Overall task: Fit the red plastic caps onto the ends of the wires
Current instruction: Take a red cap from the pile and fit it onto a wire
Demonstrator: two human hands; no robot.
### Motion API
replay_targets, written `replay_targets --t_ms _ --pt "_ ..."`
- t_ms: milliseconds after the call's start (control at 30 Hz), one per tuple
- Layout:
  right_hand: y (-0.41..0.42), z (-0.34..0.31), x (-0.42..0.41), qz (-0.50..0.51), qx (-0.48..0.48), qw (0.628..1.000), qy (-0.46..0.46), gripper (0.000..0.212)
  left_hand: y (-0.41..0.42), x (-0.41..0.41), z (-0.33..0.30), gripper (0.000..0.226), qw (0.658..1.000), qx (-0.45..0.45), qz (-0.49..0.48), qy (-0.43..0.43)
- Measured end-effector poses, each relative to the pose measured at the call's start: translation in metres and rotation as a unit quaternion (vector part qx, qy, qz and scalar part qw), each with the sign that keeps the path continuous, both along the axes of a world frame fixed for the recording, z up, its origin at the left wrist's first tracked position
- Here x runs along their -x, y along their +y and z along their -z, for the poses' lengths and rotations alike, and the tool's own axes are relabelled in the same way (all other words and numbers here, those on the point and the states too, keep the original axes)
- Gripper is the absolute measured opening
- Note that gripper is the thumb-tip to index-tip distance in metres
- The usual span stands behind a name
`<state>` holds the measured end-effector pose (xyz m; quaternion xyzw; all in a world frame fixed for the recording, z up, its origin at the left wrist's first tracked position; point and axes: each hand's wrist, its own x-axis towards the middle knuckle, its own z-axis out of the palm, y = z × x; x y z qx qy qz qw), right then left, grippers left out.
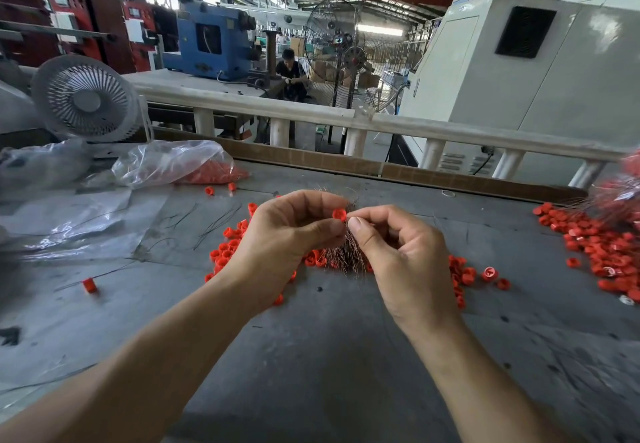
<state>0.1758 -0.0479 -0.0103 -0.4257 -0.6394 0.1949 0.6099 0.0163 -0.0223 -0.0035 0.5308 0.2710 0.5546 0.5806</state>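
Grey and scuffed, the surface [311, 366] is spreading out under my forearms. I am pinching one red cap [339, 214] between thumb and forefinger of my left hand [287, 234], which is also gripping a bundle of thin wires [348, 252]; my right hand [398, 252] is pinching a single wire end at the cap's mouth. The cap looks light, rigid and a bit slippery, so holding its sides seems best; the wire looks springy, best gripped near its tip. Loose caps [595, 245] are lying scattered beyond, and further off a plastic bag [180, 162] is holding more.
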Motion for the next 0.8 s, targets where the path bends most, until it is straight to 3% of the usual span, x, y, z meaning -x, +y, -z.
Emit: replay_targets --t_ms 500,800 --pt "0.0013 0.0003 -0.0021 0.012 0.003 1.000 0.017 0.014 0.0000 -0.0019 0.0026 0.028 0.999 0.025 0.021 -0.007" --pt "-0.0014 -0.0005 0.0012 0.022 0.008 1.000 0.014 0.016 0.0012 -0.0032 0.0033 0.027 0.999 -0.011 -0.043 0.003"
